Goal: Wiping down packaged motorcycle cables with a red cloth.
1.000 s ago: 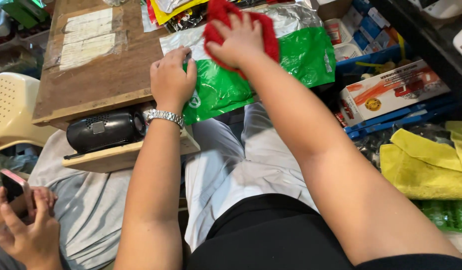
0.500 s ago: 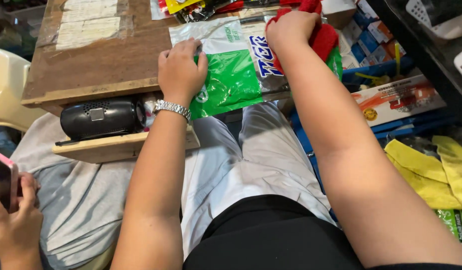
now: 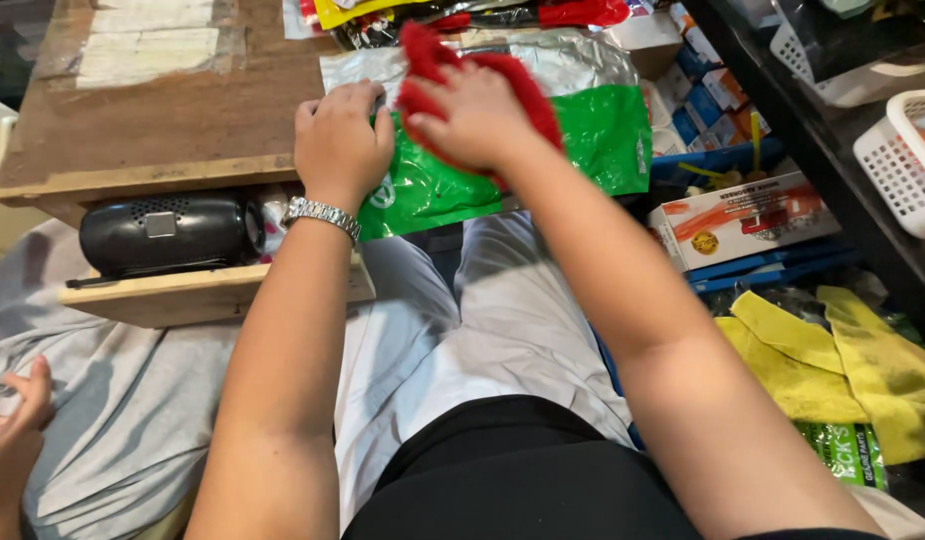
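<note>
A green and silver foil package (image 3: 602, 140) lies at the edge of a wooden table (image 3: 162, 120). My right hand (image 3: 477, 115) presses a red fuzzy cloth (image 3: 527, 85) flat onto the package's middle. My left hand (image 3: 340, 140), with a metal watch on the wrist, rests on the package's left end and holds it down, fingers curled over the silver part. Both arms reach forward over my lap in grey trousers.
A black cylindrical speaker (image 3: 167, 232) sits on a shelf under the table. Snack packets (image 3: 462, 12) lie at the far edge. Boxes (image 3: 742, 215) and yellow cloths (image 3: 842, 370) are stacked at right, white baskets (image 3: 907, 165) beyond. Another person's hand (image 3: 12, 430) is at lower left.
My right hand has swept the red cloth back from the package's far right corner to its middle. My left hand stays on the left end. The other person's hand dropped lower.
</note>
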